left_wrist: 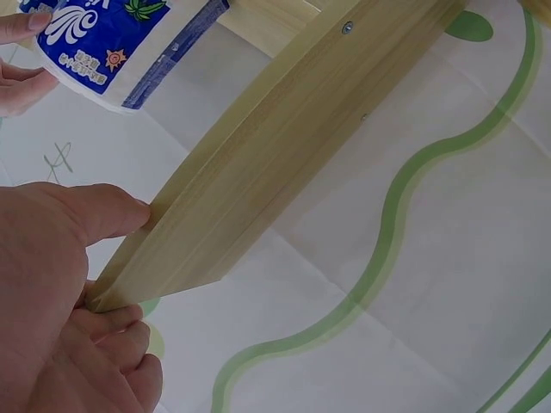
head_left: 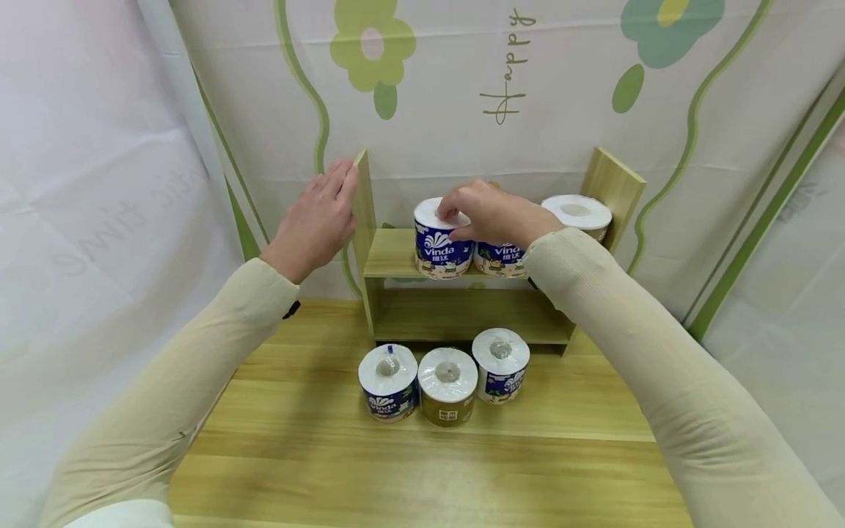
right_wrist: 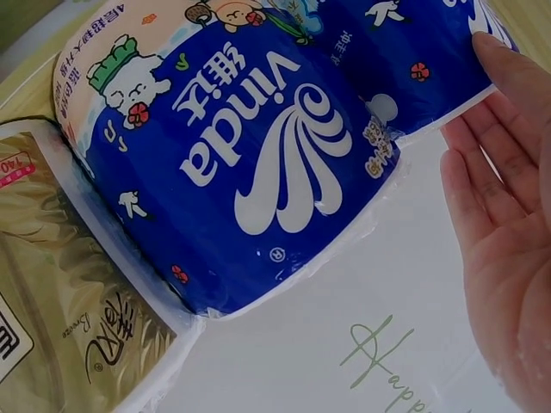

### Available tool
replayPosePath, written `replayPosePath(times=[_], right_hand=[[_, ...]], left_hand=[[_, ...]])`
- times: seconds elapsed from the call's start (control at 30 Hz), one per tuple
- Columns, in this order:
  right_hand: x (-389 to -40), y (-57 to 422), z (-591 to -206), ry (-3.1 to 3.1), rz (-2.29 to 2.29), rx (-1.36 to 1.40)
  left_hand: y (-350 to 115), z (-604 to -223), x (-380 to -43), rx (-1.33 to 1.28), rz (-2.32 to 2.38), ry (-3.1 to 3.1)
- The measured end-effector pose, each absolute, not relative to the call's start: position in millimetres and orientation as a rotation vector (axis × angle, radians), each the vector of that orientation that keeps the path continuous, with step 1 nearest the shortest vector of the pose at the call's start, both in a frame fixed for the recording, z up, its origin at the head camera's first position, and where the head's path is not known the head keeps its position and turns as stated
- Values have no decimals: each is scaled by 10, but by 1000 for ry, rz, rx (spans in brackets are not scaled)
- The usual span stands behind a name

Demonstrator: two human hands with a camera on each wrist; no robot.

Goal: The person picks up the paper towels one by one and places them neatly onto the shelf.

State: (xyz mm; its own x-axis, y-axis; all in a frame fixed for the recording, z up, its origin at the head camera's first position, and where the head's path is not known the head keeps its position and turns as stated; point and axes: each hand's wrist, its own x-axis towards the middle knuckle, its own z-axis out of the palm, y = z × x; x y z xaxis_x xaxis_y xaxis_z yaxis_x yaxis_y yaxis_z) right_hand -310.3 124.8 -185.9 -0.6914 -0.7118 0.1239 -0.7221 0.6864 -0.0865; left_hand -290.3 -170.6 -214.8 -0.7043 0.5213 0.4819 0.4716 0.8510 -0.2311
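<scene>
My left hand [head_left: 320, 220] pinches the top of the wooden shelf's left side panel [left_wrist: 250, 146], thumb on one edge and fingers curled around the other side. On the upper board, my right hand [head_left: 495, 213] grips the top of the leftmost blue Vinda toilet roll [head_left: 436, 246]. In the right wrist view its thumb lies on the blue wrapper and its fingers are at the roll's top end. Beside this roll stands a second blue Vinda roll [right_wrist: 250, 163], partly hidden in the head view by my right hand. A gold-wrapped roll [right_wrist: 69, 284] stands at the right end.
On the table [head_left: 429, 477] before the shelf stand a blue roll [head_left: 389, 403], a gold roll [head_left: 447, 411] and another blue roll [head_left: 502, 385]. The shelf's lower board [head_left: 462, 315] lies behind them. A printed cloth [head_left: 436, 139] hangs behind; white cloth [head_left: 99, 220] borders the left.
</scene>
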Motion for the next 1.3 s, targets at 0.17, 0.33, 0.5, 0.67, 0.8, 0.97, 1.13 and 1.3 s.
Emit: replayPosePath(times=[0.17, 0.33, 0.5, 0.67, 0.8, 0.97, 1.13, 1.3], right_hand=[[-3116, 1264, -1861, -2818, 190, 1195], [-3128, 1290, -1869, -2811, 182, 1200], [-3112, 1293, -1870, -2814, 174, 1195], [-3084, 1280, -1859, -2839, 120, 1174], [-3072, 1289, -1841, -2862, 105, 1159], [-3051, 1318, -1799, -2902, 133, 1118], [-2998, 1362, -1761, -2896, 108, 1137], [-2926, 1431, -1756, -2846, 75, 1176]], left_hand=[[-1696, -2155, -2904, -729, 120, -2471], [-1685, -2158, -2907, -732, 115, -2473], [-1684, -2158, -2910, -739, 113, -2462], [-1687, -2162, -2916, -741, 110, -2458], [-1688, -2166, -2923, -743, 119, -2452], [-1690, -2163, -2933, -744, 122, -2460], [-1700, -2166, -2943, -743, 126, -2461], [-1705, -2173, -2956, -744, 132, -2452]])
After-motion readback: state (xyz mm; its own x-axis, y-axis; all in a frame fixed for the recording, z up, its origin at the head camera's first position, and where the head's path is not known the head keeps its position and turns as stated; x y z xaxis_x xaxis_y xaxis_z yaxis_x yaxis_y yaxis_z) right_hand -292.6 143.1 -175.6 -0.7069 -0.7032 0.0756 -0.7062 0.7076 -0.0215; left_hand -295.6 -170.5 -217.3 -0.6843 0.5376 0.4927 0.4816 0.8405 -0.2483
